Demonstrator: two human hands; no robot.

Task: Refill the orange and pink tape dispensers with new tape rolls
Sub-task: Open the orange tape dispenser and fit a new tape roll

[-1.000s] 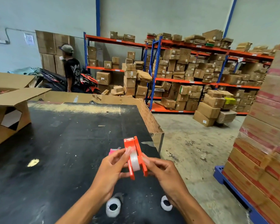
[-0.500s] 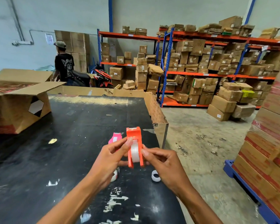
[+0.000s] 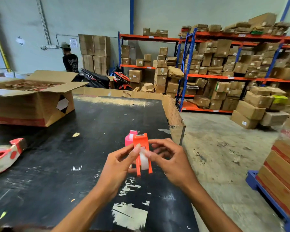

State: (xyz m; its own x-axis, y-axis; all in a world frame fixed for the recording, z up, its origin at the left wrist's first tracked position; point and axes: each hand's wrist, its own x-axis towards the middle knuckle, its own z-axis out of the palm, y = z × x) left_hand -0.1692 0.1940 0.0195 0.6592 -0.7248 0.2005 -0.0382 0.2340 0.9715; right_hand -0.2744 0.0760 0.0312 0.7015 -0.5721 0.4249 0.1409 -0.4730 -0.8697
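Note:
The orange tape dispenser (image 3: 141, 143) is held upright above the black table (image 3: 74, 148), with a white tape roll (image 3: 144, 160) seated inside it. My left hand (image 3: 119, 163) grips its left side, thumb on the orange edge. My right hand (image 3: 171, 158) touches the roll's right side with its fingertips. The pink tape dispenser (image 3: 130, 138) stands on the table just behind the orange one, partly hidden by it. The loose tape rolls seen earlier are hidden behind my hands.
An open cardboard box (image 3: 32, 101) sits at the table's far left. A large red-and-white packing tape gun (image 3: 5, 154) lies at the left edge. A person (image 3: 69, 59) stands by the back wall. Shelves of cartons (image 3: 224, 67) and stacked boxes (image 3: 285, 164) flank the right.
My view has shifted so the tape gun and more of the open box show at the left. Both hands stay on the orange dispenser; the loose rolls have gone out of sight.

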